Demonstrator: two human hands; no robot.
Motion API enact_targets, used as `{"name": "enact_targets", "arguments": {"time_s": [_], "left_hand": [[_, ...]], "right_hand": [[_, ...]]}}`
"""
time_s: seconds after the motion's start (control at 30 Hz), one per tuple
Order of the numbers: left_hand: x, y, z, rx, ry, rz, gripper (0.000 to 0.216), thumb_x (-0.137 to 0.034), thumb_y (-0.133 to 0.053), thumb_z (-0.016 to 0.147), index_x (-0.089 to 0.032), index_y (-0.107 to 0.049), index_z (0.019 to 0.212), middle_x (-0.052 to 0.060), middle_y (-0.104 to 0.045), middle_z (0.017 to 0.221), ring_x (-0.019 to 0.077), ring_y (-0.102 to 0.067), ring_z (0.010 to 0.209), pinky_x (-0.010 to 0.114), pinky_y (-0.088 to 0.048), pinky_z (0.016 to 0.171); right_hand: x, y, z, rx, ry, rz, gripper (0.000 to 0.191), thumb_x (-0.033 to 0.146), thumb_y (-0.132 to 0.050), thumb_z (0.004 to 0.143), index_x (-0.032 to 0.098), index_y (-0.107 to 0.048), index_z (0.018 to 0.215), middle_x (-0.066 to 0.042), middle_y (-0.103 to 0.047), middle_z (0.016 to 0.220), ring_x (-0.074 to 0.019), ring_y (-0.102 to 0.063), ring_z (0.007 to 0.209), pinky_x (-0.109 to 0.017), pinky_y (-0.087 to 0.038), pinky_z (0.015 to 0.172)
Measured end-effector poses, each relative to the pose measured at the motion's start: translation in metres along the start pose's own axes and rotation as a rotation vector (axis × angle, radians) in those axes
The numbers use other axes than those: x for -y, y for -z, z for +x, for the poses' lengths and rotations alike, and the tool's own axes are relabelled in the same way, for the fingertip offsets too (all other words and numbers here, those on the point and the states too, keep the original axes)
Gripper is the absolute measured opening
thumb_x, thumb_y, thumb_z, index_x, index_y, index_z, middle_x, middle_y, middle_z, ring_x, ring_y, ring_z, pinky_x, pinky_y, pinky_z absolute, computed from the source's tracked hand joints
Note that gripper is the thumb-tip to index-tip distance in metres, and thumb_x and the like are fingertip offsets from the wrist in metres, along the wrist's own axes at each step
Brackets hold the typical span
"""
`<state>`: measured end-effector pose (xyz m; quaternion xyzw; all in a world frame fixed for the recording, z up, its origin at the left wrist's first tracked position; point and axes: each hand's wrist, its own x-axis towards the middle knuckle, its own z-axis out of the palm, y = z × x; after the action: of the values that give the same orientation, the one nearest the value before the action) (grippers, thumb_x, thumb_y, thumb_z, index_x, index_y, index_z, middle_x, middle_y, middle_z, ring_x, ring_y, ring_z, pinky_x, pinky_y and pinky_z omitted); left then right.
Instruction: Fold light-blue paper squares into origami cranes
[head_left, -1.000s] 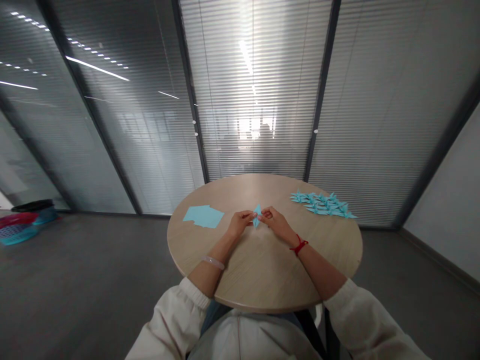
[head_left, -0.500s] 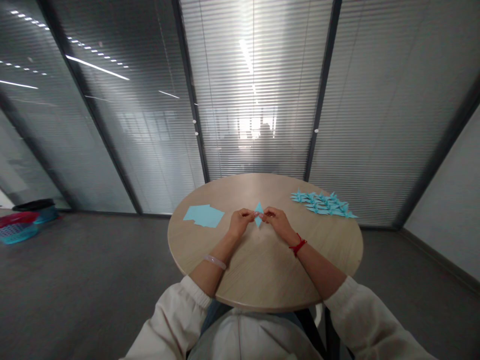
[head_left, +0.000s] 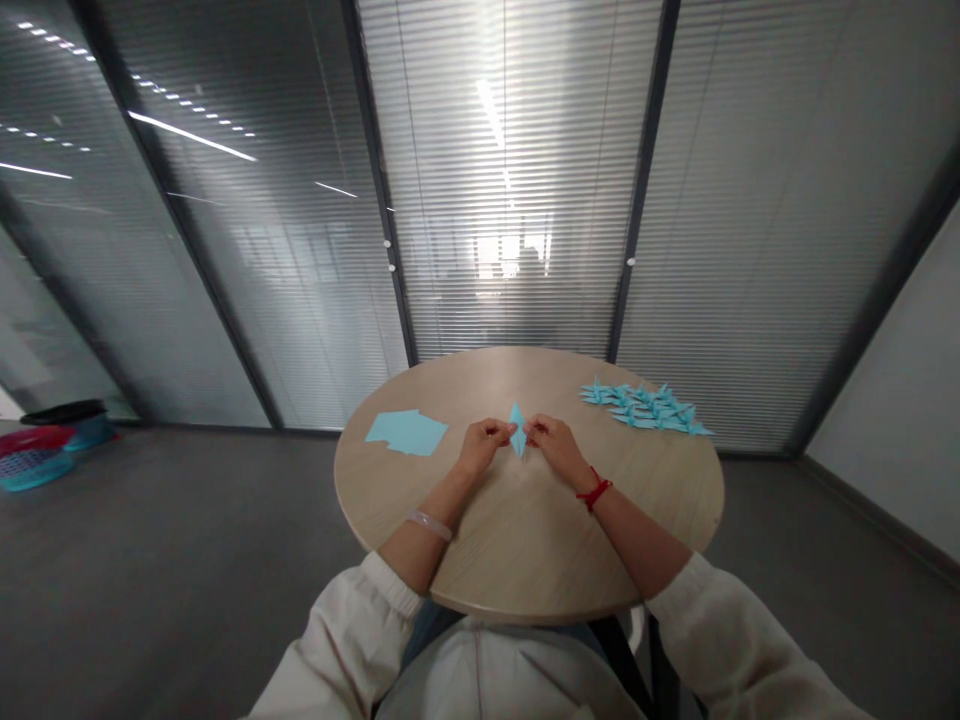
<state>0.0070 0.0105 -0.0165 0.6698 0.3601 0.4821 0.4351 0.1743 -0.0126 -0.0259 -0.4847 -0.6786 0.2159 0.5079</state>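
Between my hands is a blue folded paper (head_left: 517,432), a narrow diamond with its points toward and away from me. My left hand (head_left: 486,445) pinches its left edge between thumb and finger. At the opposite edge, my right hand (head_left: 551,440) grips it with curled fingers. Both hands are just above the round wooden table (head_left: 525,560). Flat blue paper sheets (head_left: 409,432) lie overlapping to the left. Over on the right sit several blue paper cranes (head_left: 649,408), bunched in rows.
Glass panels with blinds (head_left: 510,180) rise behind the table's far edge. On the floor at far left stand a blue basket with a red rim (head_left: 36,460) and a bin with a black liner (head_left: 71,415).
My fingers have drawn slightly apart to the paper's side edges, so more of its middle shows. The diamond looks narrower. The sheets and cranes have stayed put.
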Motion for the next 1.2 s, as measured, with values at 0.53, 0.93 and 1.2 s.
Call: {"name": "enact_targets", "arguments": {"time_s": [0.53,0.93,1.2], "left_hand": [[0.002,0.002,0.0,0.076,0.099,0.071,0.043,-0.05,-0.072,0.061,-0.012,-0.076,0.08,0.006,-0.068,0.066,0.0149,-0.057,0.057,0.025,-0.043,0.057],[-0.016,0.003,-0.005,-0.012,0.234,-0.151,0.038,-0.044,-0.083,0.049,-0.012,-0.072,0.068,0.005,-0.069,0.065,0.0153,-0.061,0.057,0.027,-0.048,0.059],[-0.009,0.004,-0.005,-0.013,0.245,-0.302,0.042,-0.043,-0.084,0.05,-0.01,-0.072,0.073,0.009,-0.07,0.075,0.0158,-0.063,0.063,0.029,-0.051,0.066]], "right_hand": [[-0.005,0.002,-0.003,0.089,0.323,-0.284,0.026,0.03,-0.041,0.096,0.018,-0.06,0.082,-0.005,-0.059,0.083,-0.0162,-0.054,0.079,-0.028,-0.041,0.075],[0.003,0.009,-0.002,-0.046,0.354,-0.104,0.021,0.031,-0.057,0.088,0.019,-0.062,0.103,-0.007,-0.059,0.098,-0.0176,-0.056,0.088,-0.031,-0.046,0.079],[0.01,0.006,-0.005,0.01,0.452,-0.105,0.006,0.023,-0.067,0.08,0.023,-0.069,0.085,-0.007,-0.056,0.105,-0.0203,-0.053,0.103,-0.038,-0.043,0.093]]}}
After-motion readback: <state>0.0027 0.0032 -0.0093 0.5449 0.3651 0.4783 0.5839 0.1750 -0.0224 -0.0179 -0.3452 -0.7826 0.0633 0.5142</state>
